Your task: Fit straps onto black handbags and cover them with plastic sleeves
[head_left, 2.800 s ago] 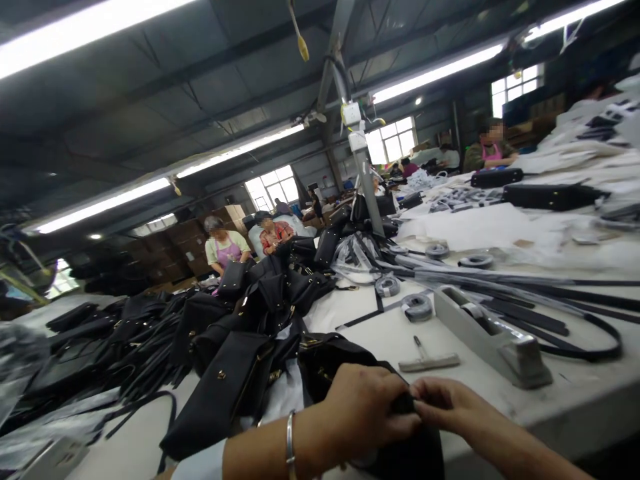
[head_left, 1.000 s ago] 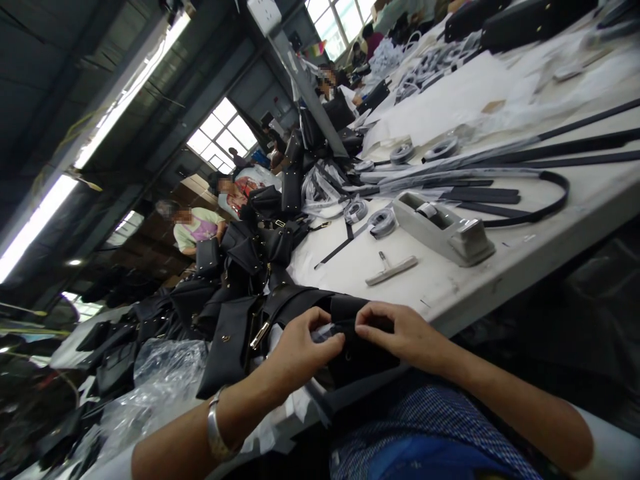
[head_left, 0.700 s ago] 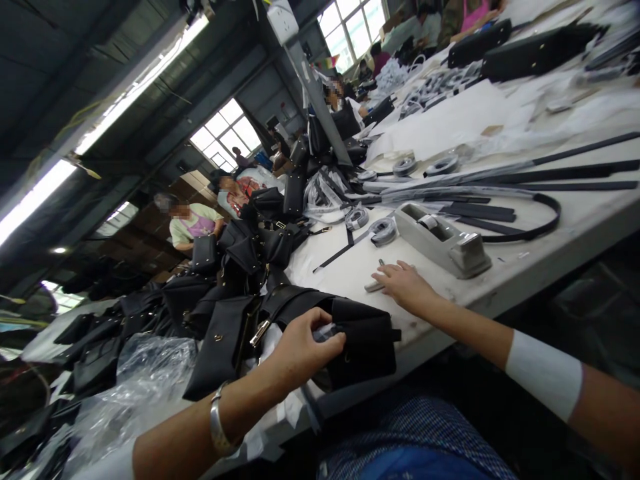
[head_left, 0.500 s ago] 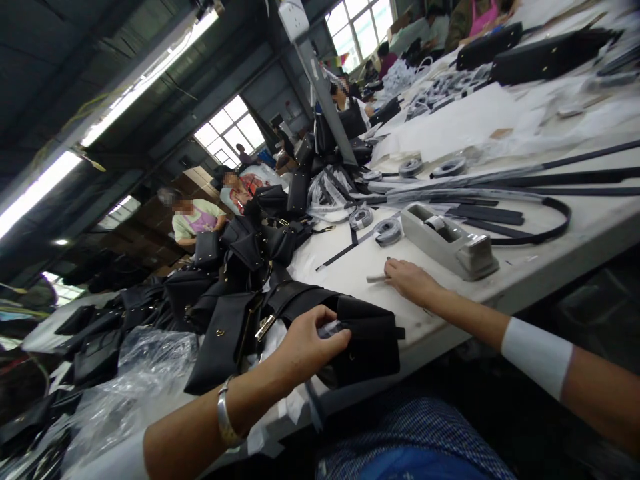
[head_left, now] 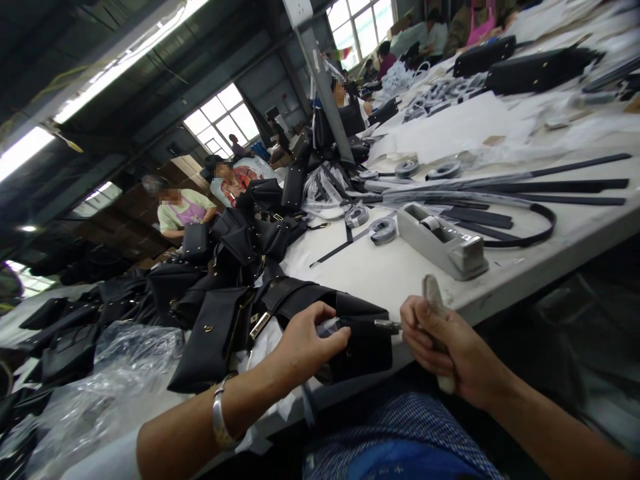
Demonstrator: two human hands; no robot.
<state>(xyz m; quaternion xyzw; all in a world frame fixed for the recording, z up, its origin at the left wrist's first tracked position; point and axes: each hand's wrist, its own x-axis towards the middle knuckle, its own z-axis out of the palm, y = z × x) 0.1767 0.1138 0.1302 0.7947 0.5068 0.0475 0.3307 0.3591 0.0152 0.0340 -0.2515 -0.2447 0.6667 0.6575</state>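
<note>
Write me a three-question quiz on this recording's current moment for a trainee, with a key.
1. Fill in the blank: the ___ hand grips the T-shaped tool, whose metal end points toward the black bag.
2. True or false: the wrist of the left hand is bare.
3. Multiple choice: where does the gray tape dispenser stand?
A) on the white table
B) on a cardboard box
C) on the person's lap

Key:
1. Right; the tool's pale crosspiece is in the right hand.
2. False; it wears a silver bracelet.
3. A
</note>
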